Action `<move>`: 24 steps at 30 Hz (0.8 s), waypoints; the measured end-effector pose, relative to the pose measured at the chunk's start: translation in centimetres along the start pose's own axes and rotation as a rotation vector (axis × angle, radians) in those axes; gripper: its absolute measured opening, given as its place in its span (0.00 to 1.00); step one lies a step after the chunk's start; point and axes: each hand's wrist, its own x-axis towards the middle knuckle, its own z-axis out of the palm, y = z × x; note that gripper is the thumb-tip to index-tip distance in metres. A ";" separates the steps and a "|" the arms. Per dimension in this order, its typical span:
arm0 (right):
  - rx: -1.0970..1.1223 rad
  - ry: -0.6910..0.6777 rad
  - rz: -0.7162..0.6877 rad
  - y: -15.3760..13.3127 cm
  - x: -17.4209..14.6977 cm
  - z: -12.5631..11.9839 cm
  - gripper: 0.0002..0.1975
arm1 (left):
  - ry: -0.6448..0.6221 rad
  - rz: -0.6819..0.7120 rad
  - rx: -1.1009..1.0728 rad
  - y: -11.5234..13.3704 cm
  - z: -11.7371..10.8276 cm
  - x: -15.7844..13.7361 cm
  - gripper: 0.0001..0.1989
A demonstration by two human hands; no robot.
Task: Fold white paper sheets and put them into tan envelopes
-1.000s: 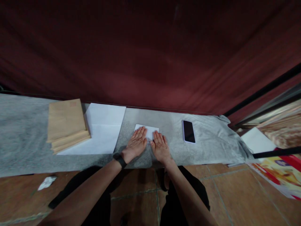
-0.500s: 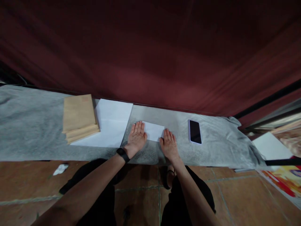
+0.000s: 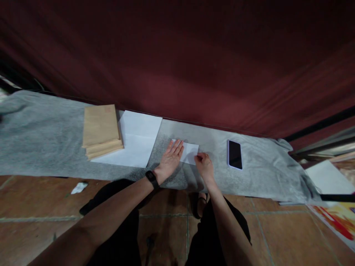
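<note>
A small white rectangle of paper (image 3: 190, 152), apparently folded, lies on the grey cloth in front of me. My left hand (image 3: 170, 162) is flat over its left end, fingers stretched and a little apart. At the lower right corner of the paper, the curled fingers of my right hand (image 3: 204, 166) are pinched together on its edge. The right fingertips are partly hidden by the hand itself.
A stack of brown envelopes (image 3: 100, 125) rests partly on large white sheets (image 3: 138, 142) to the left. A phone (image 3: 235, 154) lies to the right on the grey cloth (image 3: 266, 170). A dark red curtain (image 3: 177, 74) hangs behind the bench.
My right hand has gone from lying flat beside the paper to curled fingers at its corner. My left hand has spread its fingers and covers more of the left end.
</note>
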 end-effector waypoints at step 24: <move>0.886 0.083 0.178 -2.3 0.7 -1.2 0.25 | 0.292 -0.388 -1.132 0.7 -3.3 2.0 0.28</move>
